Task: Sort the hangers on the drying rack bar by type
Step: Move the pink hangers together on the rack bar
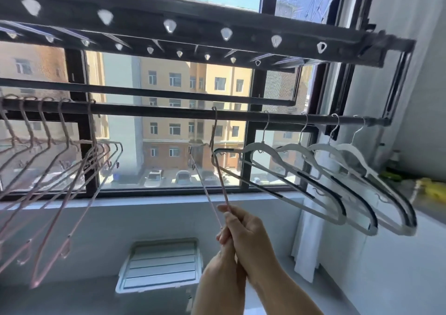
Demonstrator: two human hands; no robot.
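Pink wire is what your right hand point(243, 230) closes on in the head view. Its fingers pinch the lower rods of one pink hanger point(221, 184), whose hook sits over the drying rack bar point(156, 111) near its middle, with the frame swung out below the bar toward you. Your left hand point(223, 254) comes up underneath the right, which covers most of it, so you cannot tell whether its fingers grip the hanger or merely lie against it.

Toward the bar's left end hangs a bunch of pink hangers point(101, 146). They overlap so much that their count is hard to read, and the outermost are cut off by the picture's edge. Toward the bar's right end hang four white hangers point(323, 148) with dark strips on their arms, close together.

Above the bar runs a dark beam point(135, 13) pierced with teardrop holes. Behind the bar, a window point(169, 73) shows yellow buildings and parked cars. Below the bar lies a white sill point(144, 199), and lower still a white slatted box point(159, 266). A yellow blur point(432, 189) beyond the bar's right end is unreadable.
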